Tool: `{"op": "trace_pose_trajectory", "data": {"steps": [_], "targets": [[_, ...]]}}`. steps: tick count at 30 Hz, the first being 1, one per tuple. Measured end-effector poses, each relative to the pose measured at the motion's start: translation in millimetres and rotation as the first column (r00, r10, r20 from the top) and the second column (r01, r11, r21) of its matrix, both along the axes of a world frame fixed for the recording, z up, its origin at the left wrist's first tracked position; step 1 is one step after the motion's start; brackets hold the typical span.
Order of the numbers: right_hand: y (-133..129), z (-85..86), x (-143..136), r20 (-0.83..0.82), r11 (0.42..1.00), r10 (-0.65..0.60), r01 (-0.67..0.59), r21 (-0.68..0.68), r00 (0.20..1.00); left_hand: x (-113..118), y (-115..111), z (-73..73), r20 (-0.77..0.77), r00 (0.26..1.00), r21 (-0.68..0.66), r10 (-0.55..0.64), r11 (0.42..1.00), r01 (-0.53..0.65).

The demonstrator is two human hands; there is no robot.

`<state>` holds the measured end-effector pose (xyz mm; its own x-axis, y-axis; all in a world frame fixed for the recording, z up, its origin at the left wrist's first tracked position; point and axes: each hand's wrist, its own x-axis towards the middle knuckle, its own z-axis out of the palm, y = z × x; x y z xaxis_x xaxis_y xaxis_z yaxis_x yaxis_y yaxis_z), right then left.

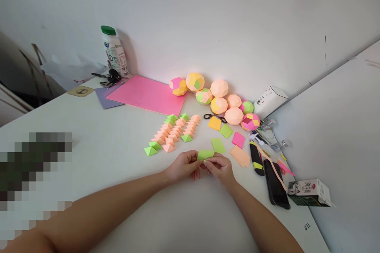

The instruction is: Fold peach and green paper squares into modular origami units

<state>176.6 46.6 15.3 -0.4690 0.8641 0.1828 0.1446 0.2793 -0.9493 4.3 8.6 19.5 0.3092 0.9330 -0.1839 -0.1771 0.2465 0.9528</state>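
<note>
A small green sheet of paper (205,154) is pinched between both hands above the white table, partly folded along its lower edge. My left hand (187,164) is closed on its left end, and my right hand (220,168) grips its right end. Just beyond the fingers lies another green paper piece (218,145). Rows of folded peach paper units (174,131) stand to the left, with green folded units (151,150) at the ends of the rows. Peach paper squares (241,156) lie to the right of my right hand.
Multicoloured paper balls (219,105) sit along the wall, near black scissors (215,118). A pink sheet (148,94), keys (113,77) and a green-capped bottle (115,51) are back left. A cutter (256,158), phone (276,184) and milk carton (309,192) line the right.
</note>
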Motion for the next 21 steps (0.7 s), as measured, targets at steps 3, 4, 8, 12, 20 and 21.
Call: {"op": "trace_pose_trajectory", "data": {"steps": [3, 4, 8, 12, 20, 21], "targets": [[-0.3, -2.0, -0.8, -0.064, 0.999, -0.010, 0.008, -0.036, 0.998, 0.2, -0.2, -0.7, -0.003, 1.000, -0.006, 0.007, 1.000, -0.007], [-0.3, -2.6, -1.1, -0.075, 0.999, -0.012, 0.008, -0.048, 0.997, 0.1, -0.3, -1.2, -0.007, 1.000, -0.007, 0.005, 1.000, -0.005], [-0.4, -4.3, -1.6, -0.104, 0.996, -0.010, 0.000, -0.090, 0.995, -0.6, -0.5, -2.8, -0.027, 0.999, 0.017, -0.028, 0.999, 0.028], [-1.0, -5.4, -1.6, -0.127, 0.996, 0.003, -0.015, -0.093, 0.992, -0.5, -0.5, -3.2, -0.053, 0.998, 0.023, -0.033, 0.999, 0.034], [-1.8, -9.1, -0.5, -0.138, 0.997, 0.006, -0.017, -0.075, 0.990, 0.3, -0.2, -4.5, -0.054, 0.998, 0.023, -0.020, 1.000, 0.021], [-1.6, -9.4, -0.4, -0.136, 0.997, 0.007, -0.018, -0.073, 0.991, 0.3, -0.3, -4.3, -0.053, 0.998, 0.022, -0.018, 1.000, 0.019]]}}
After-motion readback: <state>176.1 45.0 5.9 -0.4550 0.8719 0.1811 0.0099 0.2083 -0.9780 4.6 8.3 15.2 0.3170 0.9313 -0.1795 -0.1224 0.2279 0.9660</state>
